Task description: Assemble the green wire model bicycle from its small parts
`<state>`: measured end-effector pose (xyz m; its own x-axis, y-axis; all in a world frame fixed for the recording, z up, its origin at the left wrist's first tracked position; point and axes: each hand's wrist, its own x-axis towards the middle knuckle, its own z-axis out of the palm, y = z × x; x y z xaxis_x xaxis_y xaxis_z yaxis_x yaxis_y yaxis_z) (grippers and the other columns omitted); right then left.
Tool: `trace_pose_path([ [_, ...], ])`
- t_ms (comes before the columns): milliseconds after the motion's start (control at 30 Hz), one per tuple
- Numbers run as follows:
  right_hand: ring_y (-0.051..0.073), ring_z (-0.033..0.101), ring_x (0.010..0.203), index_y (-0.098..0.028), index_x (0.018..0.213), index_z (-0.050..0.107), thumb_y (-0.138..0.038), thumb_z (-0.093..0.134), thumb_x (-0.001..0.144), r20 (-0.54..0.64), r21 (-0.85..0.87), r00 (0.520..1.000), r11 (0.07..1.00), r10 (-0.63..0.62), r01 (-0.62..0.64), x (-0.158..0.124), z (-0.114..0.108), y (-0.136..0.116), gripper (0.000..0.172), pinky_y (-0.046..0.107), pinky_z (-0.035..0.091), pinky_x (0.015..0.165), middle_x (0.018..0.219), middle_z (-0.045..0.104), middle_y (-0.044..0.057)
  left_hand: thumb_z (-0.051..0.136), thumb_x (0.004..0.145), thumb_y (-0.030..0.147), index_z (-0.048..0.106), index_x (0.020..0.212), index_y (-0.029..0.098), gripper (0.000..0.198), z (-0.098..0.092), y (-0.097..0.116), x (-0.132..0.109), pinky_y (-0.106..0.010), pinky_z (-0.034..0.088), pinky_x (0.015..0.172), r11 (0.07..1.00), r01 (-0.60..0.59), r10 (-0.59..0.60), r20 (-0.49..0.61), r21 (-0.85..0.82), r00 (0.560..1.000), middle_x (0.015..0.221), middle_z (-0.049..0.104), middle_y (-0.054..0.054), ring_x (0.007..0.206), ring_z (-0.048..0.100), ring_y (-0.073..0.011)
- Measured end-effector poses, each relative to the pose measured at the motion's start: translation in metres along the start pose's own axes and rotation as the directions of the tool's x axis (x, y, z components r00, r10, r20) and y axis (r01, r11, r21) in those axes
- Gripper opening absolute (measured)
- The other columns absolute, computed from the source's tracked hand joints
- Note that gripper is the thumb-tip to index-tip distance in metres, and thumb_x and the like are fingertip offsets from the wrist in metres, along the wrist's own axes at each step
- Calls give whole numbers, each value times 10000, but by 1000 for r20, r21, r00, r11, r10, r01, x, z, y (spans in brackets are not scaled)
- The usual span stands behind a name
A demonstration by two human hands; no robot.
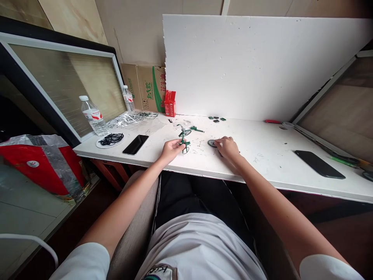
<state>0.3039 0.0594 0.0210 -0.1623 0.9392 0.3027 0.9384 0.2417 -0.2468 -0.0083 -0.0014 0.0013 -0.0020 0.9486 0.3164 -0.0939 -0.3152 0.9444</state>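
My left hand (pixel 171 150) is closed, with its thumb and fingers pinching a small green model bicycle frame (pixel 184 144) just above the white table. The front part of this frame points away from me, and a small wheel (pixel 185 133) shows at its far end. To the right, my right hand (pixel 229 148) has its fingertips together at the edge of a loose spoked toy wheel (pixel 211 143) by the tabletop. Part of that wheel is hidden by the fingers. A green toy piece (pixel 197 129) lies beyond the two hands.
Several small dark green pieces (pixel 216 120) lie near the white board (pixel 233 70). On the left are a phone (pixel 135 144), a white dish (pixel 110 145) of black strands, and a water bottle (pixel 93 116). A red box (pixel 170 104) stands behind; a black phone-shaped object (pixel 319 164) lies right.
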Motion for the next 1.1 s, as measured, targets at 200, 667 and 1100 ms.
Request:
trace_pose_path([
  [200,331,663,1166,-187,1120,849,-305,480,1140,48,-194,999,980,-25,34,8,-4,-13,387,387,490,870,1222,757,169,969,711,491,845,1149,125,584,-3,-3,3,-416,603,964,999,8,-8,-16,-37,1000,1197,827,-155,1051,760,-284],
  [667,324,630,1130,-140,1056,781,-229,367,1129,106,-314,991,943,-81,111,16,-9,-20,430,370,437,762,1173,749,215,946,731,497,836,1127,119,559,-6,-5,3,-430,591,979,1000,3,-4,-21,-21,1000,1184,821,-159,1028,751,-273],
  [1100,370,592,1199,-183,1099,842,-296,560,1062,91,8,920,924,-381,382,14,-1,-29,306,476,514,982,1085,802,156,964,703,440,843,1144,125,555,-14,-1,8,-373,596,881,1000,13,-15,-97,-21,995,1149,835,-143,933,755,-241],
])
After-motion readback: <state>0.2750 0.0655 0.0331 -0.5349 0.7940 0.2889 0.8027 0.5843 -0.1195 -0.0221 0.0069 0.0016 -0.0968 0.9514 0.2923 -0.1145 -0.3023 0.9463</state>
